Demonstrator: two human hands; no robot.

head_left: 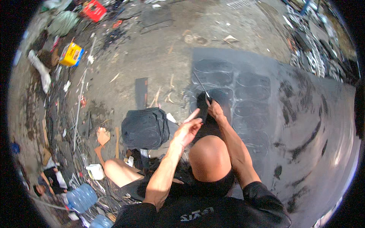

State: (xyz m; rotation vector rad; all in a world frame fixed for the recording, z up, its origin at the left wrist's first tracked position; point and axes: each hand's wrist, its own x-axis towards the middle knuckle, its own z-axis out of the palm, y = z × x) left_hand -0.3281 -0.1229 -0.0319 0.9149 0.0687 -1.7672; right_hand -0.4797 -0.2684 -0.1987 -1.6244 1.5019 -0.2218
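Sheet: large grey rubber sheet [304,114] lies on the ground, many oval outlines already marked.
Right hand [215,110]: closed around a thin blade [201,86], tip on an oval.
Left hand [188,129]: open, fingers spread, holding nothing.
Remaining: ovals appear uncut.

The large rubber sheet [289,114] is dark grey, patterned with rows of scored oval outlines and black smears; the bundle of rubber [145,128] is black; the tin [71,54] is yellow; the plastic bottle [81,197] is pale blue; the crate [93,10] is red.
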